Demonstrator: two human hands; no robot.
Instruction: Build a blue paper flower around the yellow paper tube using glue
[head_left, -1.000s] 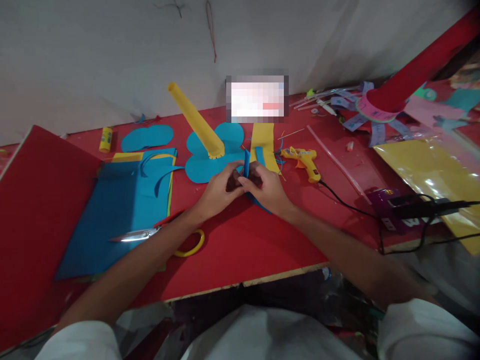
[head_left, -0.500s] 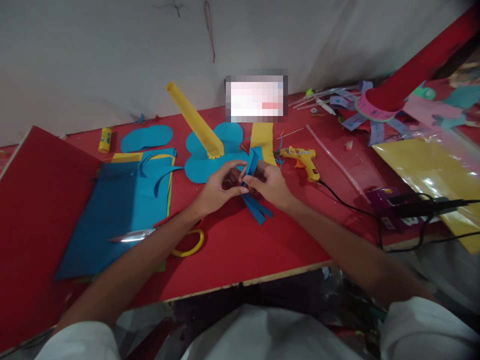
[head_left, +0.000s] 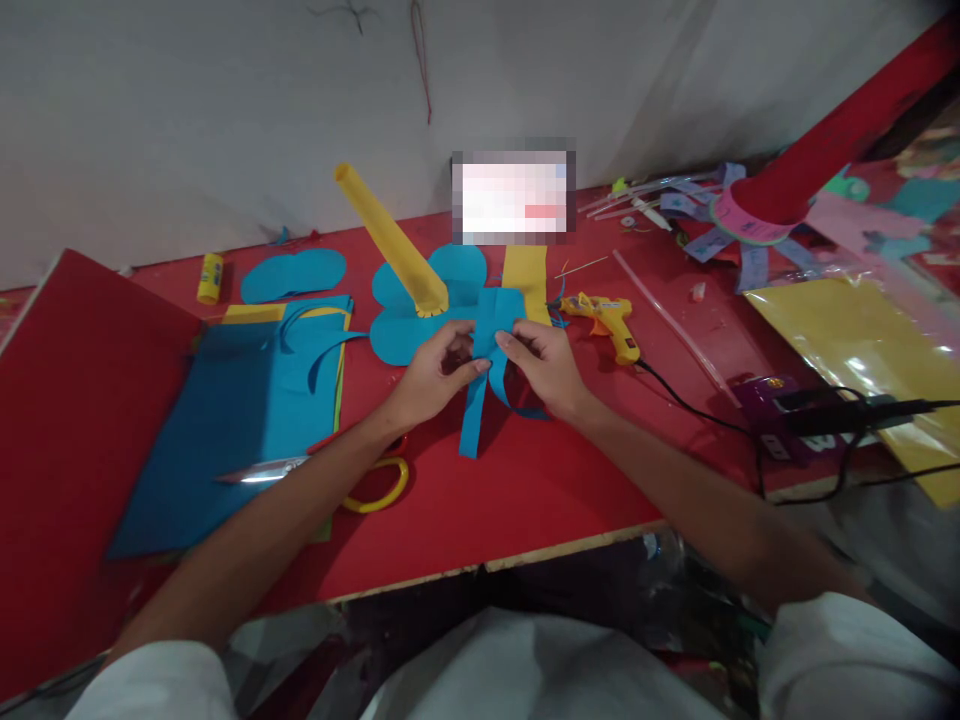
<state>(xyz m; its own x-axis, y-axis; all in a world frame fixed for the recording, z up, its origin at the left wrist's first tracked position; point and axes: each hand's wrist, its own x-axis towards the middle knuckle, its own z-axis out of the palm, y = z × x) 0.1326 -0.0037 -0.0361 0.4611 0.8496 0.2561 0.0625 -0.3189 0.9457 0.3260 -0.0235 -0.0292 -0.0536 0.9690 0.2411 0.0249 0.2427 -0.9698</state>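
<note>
Both hands pinch a blue paper piece cut into strips (head_left: 487, 325) above the table. My left hand (head_left: 439, 375) grips its left side between thumb and fingers. My right hand (head_left: 547, 368) has its thumb on the front at the right. One strip hangs straight down and another curls below my right hand. Just behind lies a blue petal-shaped paper (head_left: 397, 338), with a yellow paper cone (head_left: 394, 245) standing tilted on it. A yellow paper strip (head_left: 526, 270) lies behind my right hand.
A yellow glue gun (head_left: 619, 325) with a black cord lies right. Scissors (head_left: 379, 487) lie beside my left forearm, near blue paper sheets (head_left: 225, 430). A glue stick (head_left: 211, 280) stands at the back left. A red cone (head_left: 840, 120) leans at right. The table edge (head_left: 510, 563) is in front.
The blue paper has been turned and spread, so its flat face now shows. Its hanging strips have separated, one swinging left and one curling right. My hands stay nearly in place.
</note>
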